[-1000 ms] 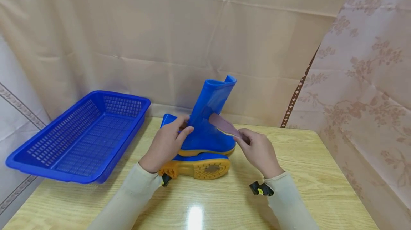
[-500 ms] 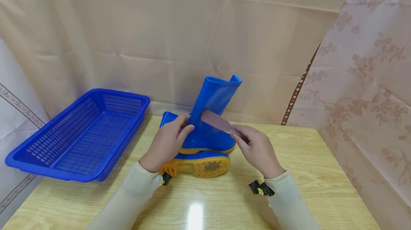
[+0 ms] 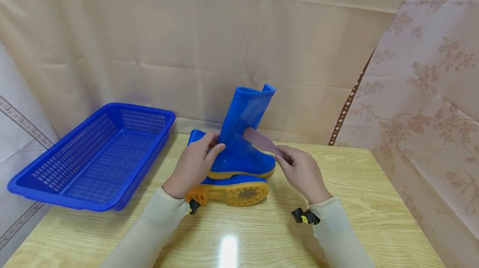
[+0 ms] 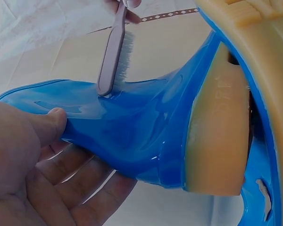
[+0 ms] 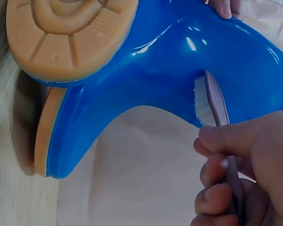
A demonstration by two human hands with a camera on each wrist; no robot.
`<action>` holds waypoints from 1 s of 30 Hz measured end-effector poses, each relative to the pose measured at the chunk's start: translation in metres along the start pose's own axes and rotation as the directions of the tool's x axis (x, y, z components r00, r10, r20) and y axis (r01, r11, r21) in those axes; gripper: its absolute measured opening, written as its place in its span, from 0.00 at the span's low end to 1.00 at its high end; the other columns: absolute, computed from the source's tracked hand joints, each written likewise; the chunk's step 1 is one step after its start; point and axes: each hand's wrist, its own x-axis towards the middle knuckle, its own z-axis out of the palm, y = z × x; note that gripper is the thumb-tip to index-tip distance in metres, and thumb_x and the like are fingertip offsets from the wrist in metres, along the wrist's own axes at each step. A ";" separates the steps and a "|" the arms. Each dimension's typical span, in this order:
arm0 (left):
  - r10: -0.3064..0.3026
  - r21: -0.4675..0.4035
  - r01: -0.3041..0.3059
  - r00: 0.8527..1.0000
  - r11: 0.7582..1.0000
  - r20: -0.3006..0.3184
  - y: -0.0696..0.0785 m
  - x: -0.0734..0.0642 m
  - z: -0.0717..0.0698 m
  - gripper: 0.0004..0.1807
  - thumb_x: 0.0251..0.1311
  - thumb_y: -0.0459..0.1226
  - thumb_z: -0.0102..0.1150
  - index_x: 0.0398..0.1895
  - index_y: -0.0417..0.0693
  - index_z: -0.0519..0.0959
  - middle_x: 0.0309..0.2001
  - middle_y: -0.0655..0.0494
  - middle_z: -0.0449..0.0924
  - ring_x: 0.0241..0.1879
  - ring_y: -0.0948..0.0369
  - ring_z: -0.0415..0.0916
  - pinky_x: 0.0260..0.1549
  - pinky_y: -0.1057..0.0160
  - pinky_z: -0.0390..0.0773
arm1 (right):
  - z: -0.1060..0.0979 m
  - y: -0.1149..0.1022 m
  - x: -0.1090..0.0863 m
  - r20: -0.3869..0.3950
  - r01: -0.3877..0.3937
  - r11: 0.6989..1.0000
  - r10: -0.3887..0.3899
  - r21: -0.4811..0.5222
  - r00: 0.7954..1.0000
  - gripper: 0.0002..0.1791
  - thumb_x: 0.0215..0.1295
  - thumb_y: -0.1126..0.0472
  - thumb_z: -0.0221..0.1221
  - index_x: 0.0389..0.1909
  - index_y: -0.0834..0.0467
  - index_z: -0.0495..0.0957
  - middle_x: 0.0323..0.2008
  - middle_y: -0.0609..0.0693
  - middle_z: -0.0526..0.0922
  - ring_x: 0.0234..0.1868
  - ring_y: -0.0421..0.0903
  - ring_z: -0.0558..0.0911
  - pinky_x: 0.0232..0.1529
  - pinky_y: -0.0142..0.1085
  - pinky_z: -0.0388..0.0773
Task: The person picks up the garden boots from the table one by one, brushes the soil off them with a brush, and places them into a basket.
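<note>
A blue rain boot (image 3: 239, 147) with a yellow sole stands upright, its shaft leaning slightly right. My left hand (image 3: 194, 164) grips the back of its shaft, thumb on the near side and fingers behind, as the left wrist view shows. In my right hand (image 3: 301, 172) is the handle of a mauve scrub brush (image 3: 262, 140). White bristles (image 5: 203, 101) face the boot, and the brush head lies against the shaft just above the ankle. A second blue boot lies on its side in front, its yellow sole (image 3: 239, 194) facing me; my left hand partly hides it.
An oblong blue plastic basket (image 3: 147, 164) with slatted walls sits at the left of the wood-grain table (image 3: 348, 201). A beige cloth (image 3: 179, 43) hangs behind, and a flowered cloth (image 3: 430, 105) hangs at the right.
The brush slid left across the shaft, then back right. The boot's top tipped right and came back left. My left hand stays at the same spot on the boot.
</note>
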 end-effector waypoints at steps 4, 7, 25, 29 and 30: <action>-0.008 -0.005 0.008 1.000 1.000 -0.005 -0.002 0.000 0.000 0.14 0.80 0.47 0.50 0.61 0.55 0.74 0.45 0.57 0.84 0.37 0.60 0.79 0.38 0.56 0.82 | -0.001 -0.003 0.000 -0.008 -0.007 1.000 0.008 0.023 1.000 0.10 0.73 0.56 0.65 0.50 0.54 0.86 0.20 0.43 0.72 0.18 0.41 0.67 0.19 0.34 0.62; -0.018 -0.011 0.018 1.000 1.000 -0.001 -0.002 0.000 0.001 0.16 0.79 0.47 0.51 0.63 0.54 0.73 0.47 0.57 0.84 0.40 0.59 0.81 0.41 0.55 0.84 | -0.002 -0.006 0.000 -0.015 -0.005 0.999 0.006 0.047 1.000 0.10 0.73 0.52 0.64 0.47 0.52 0.85 0.20 0.43 0.72 0.18 0.42 0.68 0.19 0.34 0.62; -0.066 -0.065 0.070 0.996 0.995 0.054 -0.006 0.005 -0.002 0.23 0.75 0.44 0.59 0.69 0.49 0.76 0.55 0.55 0.83 0.52 0.59 0.82 0.50 0.54 0.84 | 0.000 -0.003 -0.001 -0.109 0.064 0.994 -0.054 0.086 0.993 0.05 0.70 0.56 0.67 0.42 0.52 0.85 0.20 0.41 0.73 0.17 0.40 0.67 0.17 0.32 0.62; -0.074 -0.056 0.080 0.991 0.995 0.109 -0.010 0.003 -0.007 0.26 0.75 0.43 0.60 0.73 0.50 0.73 0.61 0.52 0.81 0.56 0.55 0.81 0.54 0.50 0.83 | -0.001 -0.002 -0.001 -0.100 0.049 0.996 -0.041 0.077 0.994 0.05 0.70 0.55 0.68 0.40 0.50 0.84 0.18 0.40 0.72 0.16 0.40 0.68 0.16 0.32 0.62; -0.081 -0.043 0.086 0.990 0.995 0.118 -0.011 0.003 -0.007 0.26 0.75 0.43 0.60 0.73 0.50 0.72 0.61 0.52 0.81 0.56 0.55 0.81 0.55 0.49 0.82 | -0.001 -0.002 -0.001 -0.096 0.047 0.996 -0.040 0.073 0.995 0.05 0.70 0.54 0.68 0.40 0.50 0.84 0.18 0.40 0.72 0.16 0.40 0.68 0.16 0.32 0.62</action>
